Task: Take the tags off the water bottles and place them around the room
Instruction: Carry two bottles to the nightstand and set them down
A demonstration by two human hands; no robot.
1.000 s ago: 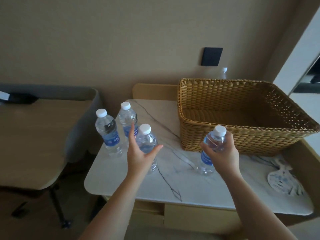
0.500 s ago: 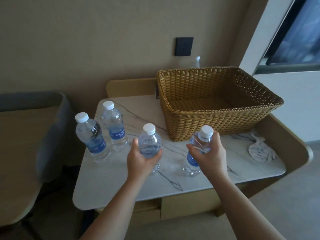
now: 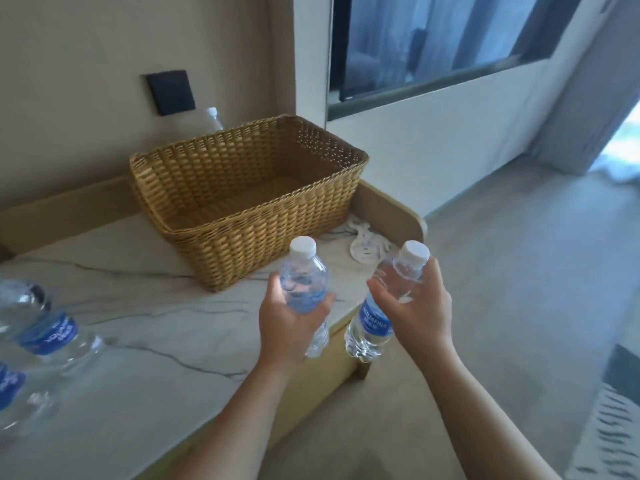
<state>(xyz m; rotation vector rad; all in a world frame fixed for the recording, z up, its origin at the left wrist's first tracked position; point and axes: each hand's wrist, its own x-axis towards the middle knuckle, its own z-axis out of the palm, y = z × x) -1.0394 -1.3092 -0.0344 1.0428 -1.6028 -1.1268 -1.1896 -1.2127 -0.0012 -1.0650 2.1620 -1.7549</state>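
Note:
My left hand (image 3: 289, 325) grips a clear water bottle (image 3: 304, 282) with a white cap, held upright in the air over the marble table's right end. My right hand (image 3: 417, 311) grips a second white-capped bottle (image 3: 372, 329), tilted, its blue label showing below my fingers, out past the table's edge. Two more blue-labelled bottles (image 3: 41, 327) stand blurred on the table at the far left. Another bottle's (image 3: 214, 117) top shows behind the basket.
An empty wicker basket (image 3: 249, 233) sits at the back of the marble table (image 3: 138, 323). A white cloth-like item (image 3: 367, 244) lies beside it on the right. Grey carpet (image 3: 519, 271) stretches right toward a doorway; a dark window (image 3: 433, 46) is above.
Both hands have lifted their bottles off the table and carried them right. My view has swung right, so the two standing bottles now sit at the left edge.

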